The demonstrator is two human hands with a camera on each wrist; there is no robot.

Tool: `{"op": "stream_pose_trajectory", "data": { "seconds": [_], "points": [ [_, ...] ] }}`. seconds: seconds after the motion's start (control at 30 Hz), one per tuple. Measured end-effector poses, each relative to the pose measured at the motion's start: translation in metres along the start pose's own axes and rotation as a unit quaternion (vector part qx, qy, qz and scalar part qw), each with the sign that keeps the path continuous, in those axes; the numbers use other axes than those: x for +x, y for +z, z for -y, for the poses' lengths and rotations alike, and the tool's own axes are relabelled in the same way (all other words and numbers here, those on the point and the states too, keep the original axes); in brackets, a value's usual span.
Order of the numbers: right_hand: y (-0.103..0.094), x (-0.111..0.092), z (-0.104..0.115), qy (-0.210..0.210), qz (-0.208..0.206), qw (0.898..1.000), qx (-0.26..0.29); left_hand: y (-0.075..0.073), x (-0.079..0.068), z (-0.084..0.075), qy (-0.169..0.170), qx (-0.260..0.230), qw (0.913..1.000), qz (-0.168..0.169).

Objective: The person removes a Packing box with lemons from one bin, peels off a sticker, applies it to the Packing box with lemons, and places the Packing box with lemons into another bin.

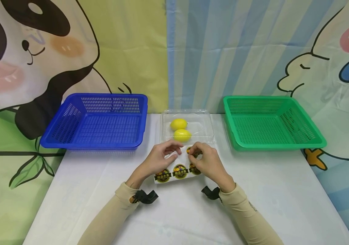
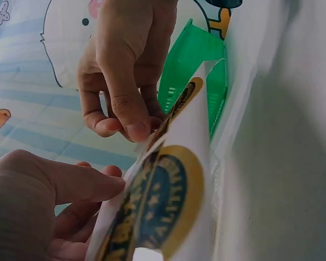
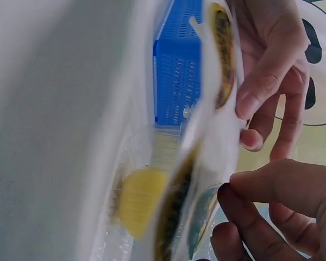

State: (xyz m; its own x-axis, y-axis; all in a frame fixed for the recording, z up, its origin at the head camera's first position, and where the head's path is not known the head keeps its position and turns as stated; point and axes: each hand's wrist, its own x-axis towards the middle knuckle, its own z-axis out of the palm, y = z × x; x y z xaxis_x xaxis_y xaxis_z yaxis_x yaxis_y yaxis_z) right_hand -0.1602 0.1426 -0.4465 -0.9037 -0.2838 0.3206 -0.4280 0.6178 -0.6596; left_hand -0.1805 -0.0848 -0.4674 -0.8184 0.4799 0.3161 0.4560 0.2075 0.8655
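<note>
Curving white sheet (image 1: 180,159), round black-gold stickers (image 1: 180,171)

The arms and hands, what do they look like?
The left hand and right hand wear no gloves. The left sleeve and right sleeve are beige. A curved black piece shows at each wrist. The right sleeve has a small dark marking.

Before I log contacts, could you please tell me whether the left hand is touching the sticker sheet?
Touching: the left wrist view shows the left hand with its thumb against the sticker sheet.
</note>
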Motion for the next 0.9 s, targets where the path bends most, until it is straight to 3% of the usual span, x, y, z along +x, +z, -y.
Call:
{"op": "stream_pose_trajectory", "data": {
  "seconds": [0.47, 0.67, 0.77, 0.83, 0.9],
  "points": [
    [-0.021, 0.002, -0.004, 0.083, 0.001, 0.996, 0.018, 0.001, -0.001, 0.004, 0.002, 0.050, 0.9986, 0.017],
    [-0.036, 0.003, -0.005, 0.097, -0.011, 0.995, 0.022, 0.002, -0.001, 0.007, -0.014, 0.061, 0.9970, 0.045],
    [-0.042, 0.003, -0.004, 0.093, -0.029, 0.995, 0.019, 0.003, -0.003, 0.006, -0.032, 0.091, 0.9914, 0.088],
    [-0.044, 0.002, -0.003, 0.088, -0.039, 0.995, 0.012, 0.004, -0.004, 0.004, -0.038, 0.147, 0.9819, 0.113],
    [-0.044, 0.001, -0.002, 0.080, -0.052, 0.995, 0.004, 0.005, -0.005, -0.002, -0.033, 0.211, 0.9701, 0.115]
  ]
}}
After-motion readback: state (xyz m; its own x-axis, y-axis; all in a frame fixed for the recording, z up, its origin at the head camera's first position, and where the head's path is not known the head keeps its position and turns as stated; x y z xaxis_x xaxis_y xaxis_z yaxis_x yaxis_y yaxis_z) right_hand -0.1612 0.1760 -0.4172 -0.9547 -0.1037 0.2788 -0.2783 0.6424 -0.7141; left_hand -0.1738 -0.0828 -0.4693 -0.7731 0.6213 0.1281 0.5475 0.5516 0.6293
